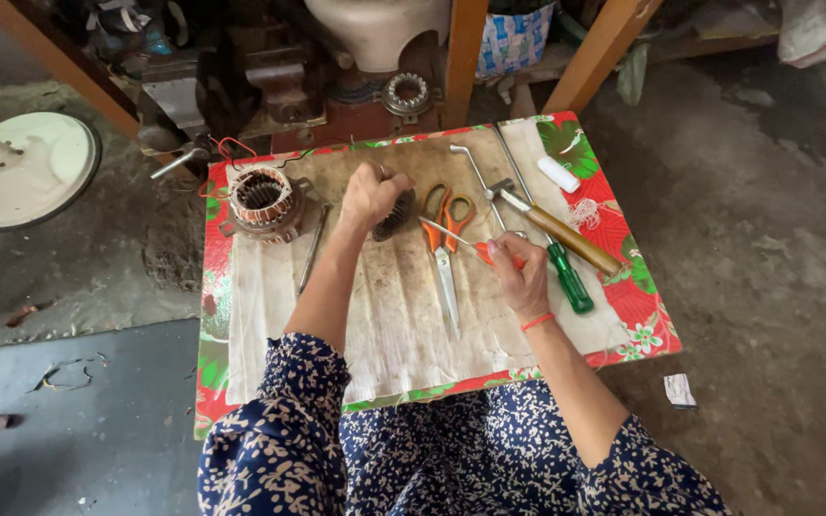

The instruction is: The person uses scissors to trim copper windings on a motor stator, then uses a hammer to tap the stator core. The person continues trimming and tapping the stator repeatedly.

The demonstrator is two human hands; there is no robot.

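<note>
Head view, low work table [642,325] with a red floral oilcloth, a stained off-white cloth [384,325] spread over it.

Hands: two, both the person's own. Left hand [372,194] is closed around one dark, round ribbed metal rotor [396,216], held at the far middle of the cloth; most of the part is hidden by the fingers. Right hand [518,272] is pinched shut on one thin tool with an orange-red handle [489,254], its fine metal tip pointing left toward the rotor, just short of it.

Count of items on the cloth:
- 1 stator with copper-coloured windings in a metal frame [264,201], far left, red wires trailing off it.
- 1 slim dark metal rod [312,250], just right of the stator.
- 1 pair of orange-handled scissors [445,250], between the hands, blades toward the person.
- 1 bent silver L-shaped key [471,167].
- 1 wooden-handled hammer [566,234].
- 1 green-handled screwdriver [569,278], crossing under the hammer.
- 1 small white cylinder [557,174], far right corner.

Beyond the table: 1 white round fan base [26,172] on the floor.
</note>
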